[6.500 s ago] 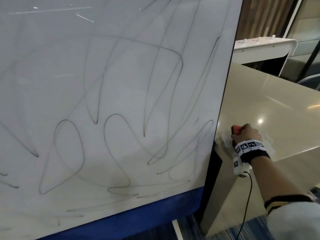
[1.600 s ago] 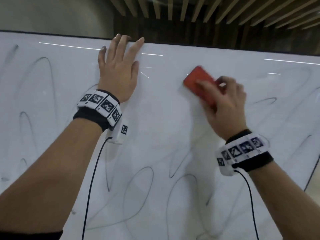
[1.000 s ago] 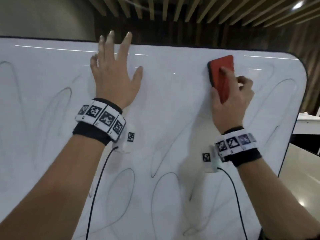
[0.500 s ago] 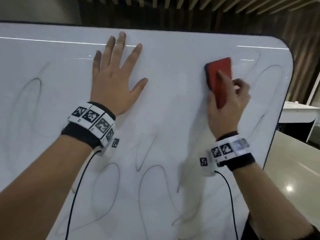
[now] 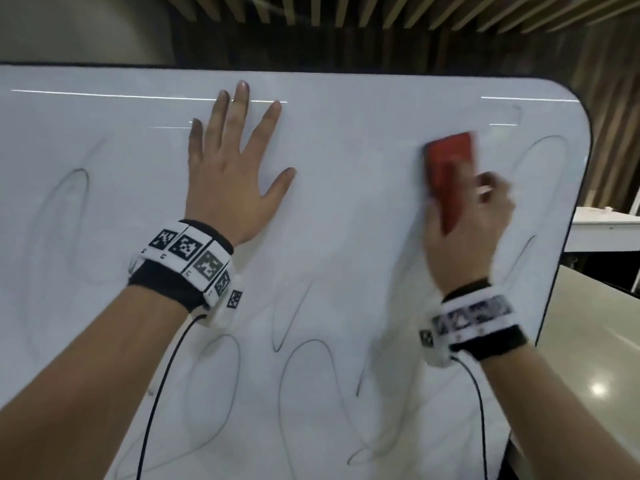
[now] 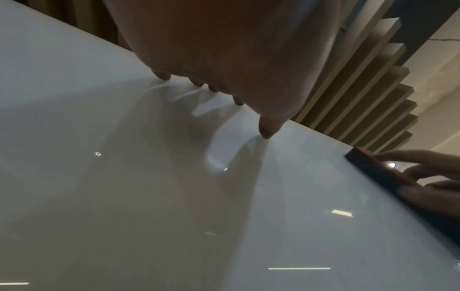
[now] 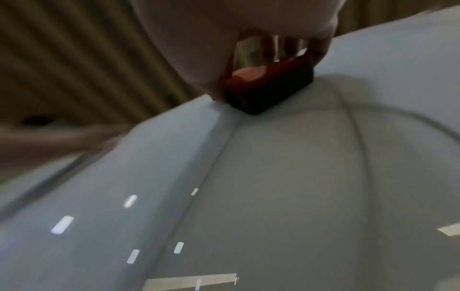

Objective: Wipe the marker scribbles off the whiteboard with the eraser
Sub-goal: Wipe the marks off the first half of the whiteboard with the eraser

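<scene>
- The eraser [image 5: 448, 174] is held against the upper right part of the whiteboard [image 5: 346, 237], near its rounded top corner, by the right hand [image 5: 467, 233].
- The fingers [image 5: 491, 188] of that hand are curled over the eraser's red back, with the thumb on its left long edge; the hand is blurred in the head view, so exact finger placement cannot be told.
- In the right wrist view the eraser [image 7: 268, 90] is seen with its dark felt face flat on the board and its red shell under the palm.
- The left hand [image 5: 235, 174] is laid flat on the board to the left of the eraser, fingers spread and straight, nothing held; a bracing role is judged likely.
- Scribbles [image 5: 304, 375] are seen below both hands and in a loop to the right of the eraser; the band around the hands looks largely wiped.
- The eraser is judged light and rigid in its shell, with a soft pad that gives slightly; it is best taken across its long sides, with the palm pressing on the back.
- The glossy board is judged slippery, so even pressure would be needed to keep the felt from skating or tipping onto an edge.
- Much of the lower board is judged left to be wiped.
</scene>
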Available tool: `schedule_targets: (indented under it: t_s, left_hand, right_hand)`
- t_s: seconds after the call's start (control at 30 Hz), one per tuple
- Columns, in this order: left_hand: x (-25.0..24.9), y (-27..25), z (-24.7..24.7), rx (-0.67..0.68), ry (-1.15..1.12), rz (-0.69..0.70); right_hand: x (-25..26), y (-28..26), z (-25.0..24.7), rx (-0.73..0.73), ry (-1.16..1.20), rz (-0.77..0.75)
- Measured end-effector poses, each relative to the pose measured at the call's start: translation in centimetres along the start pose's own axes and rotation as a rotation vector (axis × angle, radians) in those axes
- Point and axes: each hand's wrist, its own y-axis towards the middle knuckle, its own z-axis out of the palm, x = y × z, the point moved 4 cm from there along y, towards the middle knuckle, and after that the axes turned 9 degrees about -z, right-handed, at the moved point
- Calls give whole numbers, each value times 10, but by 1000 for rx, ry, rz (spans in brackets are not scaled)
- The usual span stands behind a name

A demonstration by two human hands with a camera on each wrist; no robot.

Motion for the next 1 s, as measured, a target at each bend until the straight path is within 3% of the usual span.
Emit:
schedule_targets:
  t_s: [0.1,0.17,0.23,0.3,0.37,0.4,0.53,0.57,0.63,0.73,0.8,0.9,1.0]
  left_hand:
    - [-1,0,1,-10,-4,-8]
    - [-1,0,2,-16,-5,-12]
    - [-1,-1,3,-18,-15,-14]
    - [-1,-1,3,-20,-19,-15]
    - [-1,-1,2,-20,-23,-15]
    - [0,-1,2,-24,-23,-17]
    - [-11,-3,3,-41,3,-85]
    - [-19,-4,4,-40,-1,-129]
    - [-42,-7,8,-21,-45,-172]
    - [-72,-15,19,4,-54,-27]
    - [-73,-18,24,1,-41,11]
    - [-65,-16,28,0,-46,26]
    - [-62,-13,30,16,-21,36]
  right_hand:
    - [48,-70,24,321,-19,-546]
    - [36,-63,19,382,-32,-647]
    - [5,-26,6,220,-22,-465]
    - [-34,15,-12,24,4,-96]
    - [-50,23,-17,-80,53,250]
    - [-40,17,-13,-73,30,256]
    - [26,-42,11,278,11,-334]
    - [28,-41,11,346,9,-391]
    - [21,-6,6,319,39,-312]
    - [7,64,-7,162,80,-86]
    - [2,85,-8,163,43,-75]
    - [-32,64,-15,140,-50,-15]
    - [-92,26,-37,-56,-16,383]
